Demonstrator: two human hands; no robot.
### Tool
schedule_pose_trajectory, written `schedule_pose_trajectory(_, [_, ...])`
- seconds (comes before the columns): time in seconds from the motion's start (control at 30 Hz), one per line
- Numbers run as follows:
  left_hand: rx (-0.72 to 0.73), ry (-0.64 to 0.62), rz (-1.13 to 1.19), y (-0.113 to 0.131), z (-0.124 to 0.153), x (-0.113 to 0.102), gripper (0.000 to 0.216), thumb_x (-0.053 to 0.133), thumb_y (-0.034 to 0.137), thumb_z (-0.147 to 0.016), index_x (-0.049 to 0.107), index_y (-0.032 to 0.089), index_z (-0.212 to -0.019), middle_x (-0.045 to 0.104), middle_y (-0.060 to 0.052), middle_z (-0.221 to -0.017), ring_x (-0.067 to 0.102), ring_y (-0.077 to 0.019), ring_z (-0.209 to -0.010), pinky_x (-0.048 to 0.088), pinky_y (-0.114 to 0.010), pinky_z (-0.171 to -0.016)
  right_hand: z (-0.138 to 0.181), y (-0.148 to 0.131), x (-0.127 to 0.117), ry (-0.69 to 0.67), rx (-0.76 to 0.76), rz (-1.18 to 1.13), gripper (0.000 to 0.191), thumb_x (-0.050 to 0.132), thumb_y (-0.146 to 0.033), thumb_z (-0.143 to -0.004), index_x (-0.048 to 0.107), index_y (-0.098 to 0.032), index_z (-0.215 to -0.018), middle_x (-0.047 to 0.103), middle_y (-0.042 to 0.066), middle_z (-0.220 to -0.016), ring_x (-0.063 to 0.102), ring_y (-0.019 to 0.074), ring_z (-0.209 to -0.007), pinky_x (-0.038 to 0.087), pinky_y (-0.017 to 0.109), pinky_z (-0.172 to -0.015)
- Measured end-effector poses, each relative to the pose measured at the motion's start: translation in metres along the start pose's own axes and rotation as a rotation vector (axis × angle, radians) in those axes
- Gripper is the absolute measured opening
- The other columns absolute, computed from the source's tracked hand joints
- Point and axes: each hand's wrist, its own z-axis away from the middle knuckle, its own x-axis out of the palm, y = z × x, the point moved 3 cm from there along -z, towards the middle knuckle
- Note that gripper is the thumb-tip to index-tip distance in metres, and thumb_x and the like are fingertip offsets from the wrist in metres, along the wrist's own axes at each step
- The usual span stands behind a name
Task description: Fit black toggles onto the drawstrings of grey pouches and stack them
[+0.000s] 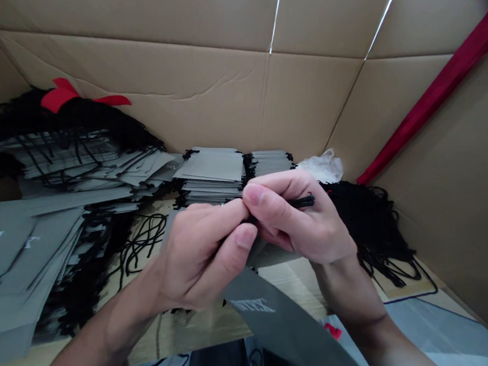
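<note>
Both hands meet in front of me, over the table's near side. My right hand is closed round a short black cord, whose end sticks out across the palm. My left hand pinches at the same spot, with a dark bit of the cord between thumb and forefinger. Below the hands hangs a grey sheet with white lettering, tilted down toward my lap. Its top edge is hidden behind my fingers, so how the cord joins it cannot be made out.
Stacked grey pieces with black cord ends stand behind my hands. More grey sheets pile up at left, below a black cord bundle with a red strip. Another black cord heap lies right, near clear plastic. Cardboard walls enclose the table.
</note>
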Motion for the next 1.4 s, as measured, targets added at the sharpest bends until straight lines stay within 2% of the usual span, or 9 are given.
schedule_pose_trajectory(0.2, [-0.258, -0.057, 0.029, -0.001, -0.003, -0.002, 0.034, 0.045, 0.038, -0.122, 0.067, 0.021, -0.103, 0.058, 0.002, -0.078, 0.051, -0.0103, -0.063, 0.04, -0.026, -0.056, 0.003, -0.001, -0.013, 0.036, -0.087, 0.154, 0.041, 0.065, -0.035, -0.118, 0.064, -0.02, -0.08, 0.054, -0.005, -0.065, 0.042, 0.0082, -0.053, 0.039, 0.023, -0.05])
schedule_pose_trajectory(0.33, [-0.24, -0.035, -0.055, -0.001, -0.006, -0.006, 0.026, 0.053, 0.026, -0.119, 0.06, 0.021, -0.094, 0.055, 0.005, -0.077, 0.05, -0.0095, -0.065, 0.044, -0.025, -0.063, 0.009, -0.012, -0.024, 0.111, -0.158, 0.416, 0.047, 0.058, -0.039, -0.122, 0.063, -0.02, -0.079, 0.059, -0.002, -0.071, 0.052, 0.0091, -0.059, 0.046, 0.024, -0.057])
schedule_pose_trajectory(0.47, [-0.174, 0.011, -0.186, -0.003, -0.004, -0.01, 0.021, 0.061, 0.018, -0.114, 0.061, 0.021, -0.093, 0.055, 0.003, -0.081, 0.051, -0.0112, -0.072, 0.043, -0.028, -0.068, 0.012, -0.022, -0.03, 0.159, -0.177, 0.514, 0.024, 0.085, -0.043, -0.106, 0.076, -0.021, -0.103, 0.067, -0.001, -0.086, 0.056, 0.0096, -0.067, 0.046, 0.023, -0.054])
schedule_pose_trajectory(0.53, [-0.155, -0.003, -0.17, -0.004, -0.003, -0.01, 0.016, 0.063, 0.017, -0.113, 0.065, 0.021, -0.098, 0.059, 0.002, -0.085, 0.056, -0.0128, -0.078, 0.045, -0.029, -0.072, 0.01, -0.023, -0.029, 0.087, -0.218, 0.52, 0.034, 0.098, -0.038, -0.093, 0.079, -0.022, -0.116, 0.073, 0.0, -0.097, 0.062, 0.0115, -0.075, 0.049, 0.022, -0.055])
schedule_pose_trajectory(0.63, [-0.184, -0.039, -0.141, -0.004, -0.004, -0.01, 0.022, 0.062, 0.018, -0.114, 0.064, 0.019, -0.092, 0.059, 0.001, -0.085, 0.057, -0.0143, -0.081, 0.045, -0.029, -0.071, 0.007, -0.019, -0.028, -0.004, -0.321, 0.561, 0.027, 0.098, -0.031, -0.094, 0.083, -0.021, -0.114, 0.079, 0.002, -0.101, 0.069, 0.0137, -0.081, 0.051, 0.023, -0.056])
schedule_pose_trajectory(0.83, [-0.312, -0.123, -0.077, 0.001, -0.009, -0.015, 0.027, 0.054, 0.025, -0.117, 0.066, 0.019, -0.094, 0.058, 0.002, -0.08, 0.053, -0.0127, -0.072, 0.045, -0.027, -0.066, 0.006, -0.015, -0.028, 0.012, -0.357, 0.688, 0.017, 0.094, -0.019, -0.097, 0.08, -0.019, -0.106, 0.079, 0.001, -0.101, 0.07, 0.013, -0.086, 0.057, 0.024, -0.073])
schedule_pose_trajectory(1.07, [-0.236, -0.116, -0.001, 0.003, -0.01, -0.018, 0.032, 0.059, 0.027, -0.115, 0.066, 0.019, -0.085, 0.055, 0.003, -0.07, 0.045, -0.0112, -0.061, 0.038, -0.028, -0.057, 0.006, -0.01, -0.019, 0.005, -0.26, 0.415, 0.014, 0.091, -0.025, -0.1, 0.078, -0.02, -0.103, 0.075, 0.0, -0.091, 0.069, 0.0133, -0.078, 0.059, 0.024, -0.071])
schedule_pose_trajectory(1.27, [-0.195, -0.092, 0.141, 0.002, -0.008, -0.017, 0.023, 0.066, 0.025, -0.114, 0.076, 0.02, -0.094, 0.068, 0.002, -0.078, 0.059, -0.0107, -0.07, 0.048, -0.024, -0.064, 0.004, -0.007, -0.012, 0.035, -0.11, 0.141, 0.032, 0.085, -0.047, -0.102, 0.077, -0.016, -0.099, 0.075, 0.001, -0.081, 0.073, 0.012, -0.068, 0.06, 0.023, -0.063])
schedule_pose_trajectory(1.4, [-0.143, -0.046, 0.203, 0.002, -0.007, -0.016, 0.022, 0.068, 0.024, -0.113, 0.076, 0.022, -0.093, 0.07, 0.001, -0.078, 0.068, -0.0131, -0.078, 0.055, -0.025, -0.073, 0.003, -0.002, -0.011, 0.025, -0.054, 0.007, 0.033, 0.087, -0.048, -0.099, 0.076, -0.017, -0.098, 0.073, 0.0, -0.078, 0.076, 0.0125, -0.069, 0.058, 0.021, -0.062])
